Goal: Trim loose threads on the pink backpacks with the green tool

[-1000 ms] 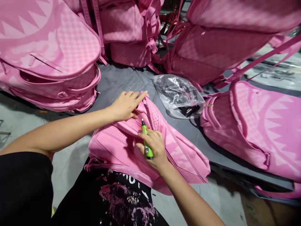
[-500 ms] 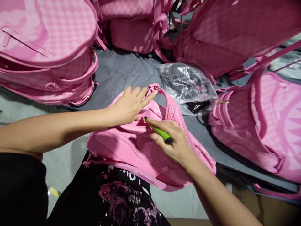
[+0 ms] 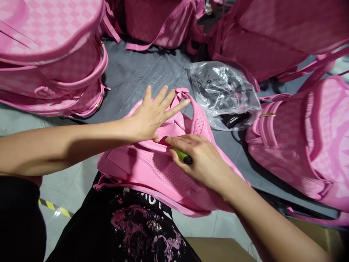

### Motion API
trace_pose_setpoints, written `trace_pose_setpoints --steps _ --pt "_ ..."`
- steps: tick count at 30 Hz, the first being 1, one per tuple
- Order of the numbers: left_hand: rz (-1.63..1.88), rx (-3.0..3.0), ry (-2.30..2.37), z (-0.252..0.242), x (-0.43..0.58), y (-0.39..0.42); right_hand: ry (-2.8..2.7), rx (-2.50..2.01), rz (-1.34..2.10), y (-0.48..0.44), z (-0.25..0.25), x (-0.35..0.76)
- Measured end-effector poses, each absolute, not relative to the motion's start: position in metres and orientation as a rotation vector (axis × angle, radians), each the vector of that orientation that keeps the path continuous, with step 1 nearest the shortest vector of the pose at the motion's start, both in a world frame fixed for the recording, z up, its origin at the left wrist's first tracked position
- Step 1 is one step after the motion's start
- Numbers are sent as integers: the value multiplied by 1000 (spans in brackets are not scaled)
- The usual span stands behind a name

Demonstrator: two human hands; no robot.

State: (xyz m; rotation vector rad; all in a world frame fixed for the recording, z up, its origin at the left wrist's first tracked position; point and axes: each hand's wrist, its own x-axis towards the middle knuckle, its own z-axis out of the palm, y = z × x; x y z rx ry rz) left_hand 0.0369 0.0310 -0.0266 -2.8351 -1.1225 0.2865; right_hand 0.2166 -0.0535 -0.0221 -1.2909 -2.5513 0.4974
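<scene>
A pink backpack (image 3: 152,171) lies back-side up on the grey mat in front of me, its perforated padding facing me. My left hand (image 3: 154,114) rests flat on its upper part with the fingers spread, just below the top handle (image 3: 183,94). My right hand (image 3: 200,158) is closed round a green lighter (image 3: 180,154), whose tip sits against the fabric near the left thumb.
Stacked pink backpacks (image 3: 51,54) stand at the left, more lean at the back (image 3: 267,32), and one lies at the right (image 3: 302,142). A crumpled clear plastic bag (image 3: 223,91) with dark parts lies on the grey mat (image 3: 141,76). A cardboard edge (image 3: 218,249) shows below.
My right hand has turned the lighter from upright to slanting leftward and brought its tip up to the fabric by my left thumb. The left fingers have spread wider. The view has tilted downward.
</scene>
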Motion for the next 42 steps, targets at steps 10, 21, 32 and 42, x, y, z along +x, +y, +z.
trace_pose_setpoints --steps 10,21,32,42 --pt "328 -2905 -1277 -21 39 30 -2330 -1153 797 -51 -23 228" --pt "263 -2996 -1353 -23 42 36 -2380 -1388 691 -50 -32 209" --pt "265 -3007 -1316 -19 38 38 -2277 -1533 563 -59 -31 196" --pt "288 -2997 -1293 -21 35 38 -2223 -1561 624 -60 -31 187"
